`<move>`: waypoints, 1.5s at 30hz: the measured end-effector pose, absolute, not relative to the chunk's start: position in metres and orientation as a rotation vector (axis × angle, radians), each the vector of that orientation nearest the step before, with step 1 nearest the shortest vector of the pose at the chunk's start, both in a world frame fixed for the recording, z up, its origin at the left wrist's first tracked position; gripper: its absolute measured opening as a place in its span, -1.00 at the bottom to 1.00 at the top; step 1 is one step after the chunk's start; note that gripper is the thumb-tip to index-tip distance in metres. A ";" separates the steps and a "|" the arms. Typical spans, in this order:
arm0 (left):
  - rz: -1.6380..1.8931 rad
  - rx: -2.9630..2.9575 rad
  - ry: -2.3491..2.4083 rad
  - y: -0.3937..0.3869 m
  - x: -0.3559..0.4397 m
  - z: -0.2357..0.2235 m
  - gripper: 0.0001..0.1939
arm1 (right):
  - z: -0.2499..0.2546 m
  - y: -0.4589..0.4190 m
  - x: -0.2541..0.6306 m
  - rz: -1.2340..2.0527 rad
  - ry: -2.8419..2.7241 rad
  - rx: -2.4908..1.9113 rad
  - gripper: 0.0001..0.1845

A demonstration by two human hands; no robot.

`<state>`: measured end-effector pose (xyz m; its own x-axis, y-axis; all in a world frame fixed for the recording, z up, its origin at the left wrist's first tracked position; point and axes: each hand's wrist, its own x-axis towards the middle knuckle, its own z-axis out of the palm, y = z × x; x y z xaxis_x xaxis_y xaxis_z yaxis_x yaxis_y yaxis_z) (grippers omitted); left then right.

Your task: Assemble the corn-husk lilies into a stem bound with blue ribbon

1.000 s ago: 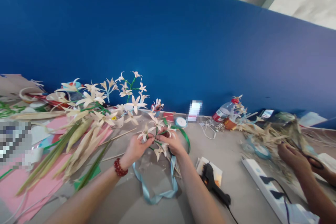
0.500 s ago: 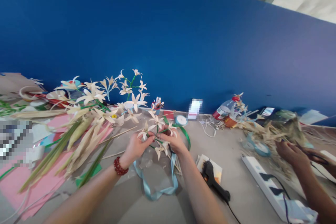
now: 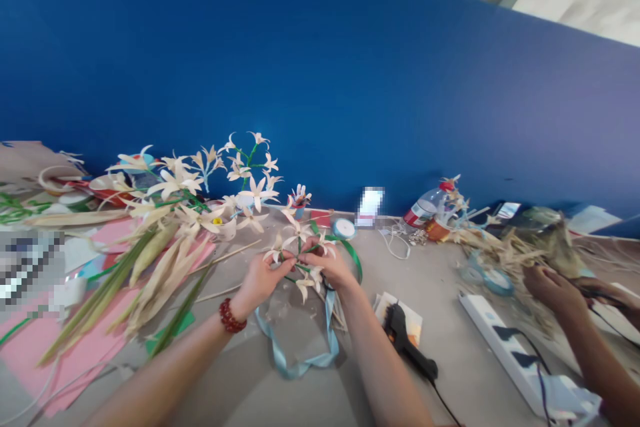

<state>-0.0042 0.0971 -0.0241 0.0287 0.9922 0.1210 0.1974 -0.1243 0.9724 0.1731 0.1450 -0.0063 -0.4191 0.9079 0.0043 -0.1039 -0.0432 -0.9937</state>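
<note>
Both my hands meet at the middle of the table around a spray of cream artificial flowers (image 3: 303,288) on green-wrapped stems. My left hand (image 3: 264,278), with a red bead bracelet at the wrist, pinches the stems from the left. From the right, my right hand (image 3: 329,263) also pinches them, thumb and fingertips close to the left ones. Blossoms stick out above and below the fingers. A light-blue ribbon (image 3: 295,368) hangs in a loop beneath my hands, and its upper ends run behind them. A green ribbon (image 3: 354,260) curves beside my right hand.
Finished-looking flower sprays (image 3: 175,183) and dried husks (image 3: 167,280) crowd the left over pink paper (image 3: 90,347). Right of my forearm lies a black glue gun (image 3: 406,347), then a white power strip (image 3: 500,353). A co-worker's hands (image 3: 555,290) hold scissors at far right; a bottle (image 3: 425,209) leans behind.
My hands stay pinched on the flower stems with barely any shift. The co-worker's hands and scissors have moved slightly at the right.
</note>
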 end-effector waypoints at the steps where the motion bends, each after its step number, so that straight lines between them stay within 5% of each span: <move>1: 1.187 1.458 1.276 0.096 -0.004 -0.023 -0.75 | -0.006 0.145 0.173 1.586 -1.419 -0.902 -0.80; 45: 1.242 1.556 1.245 0.088 -0.002 -0.010 -0.79 | 0.008 0.137 0.176 1.502 -1.515 -0.917 -0.78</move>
<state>-0.0024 0.0881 -0.0097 0.0453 0.9748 0.2184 0.2205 -0.2230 0.9496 0.1760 0.1373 0.0078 -0.4204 0.9061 0.0471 -0.0395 0.0336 -0.9987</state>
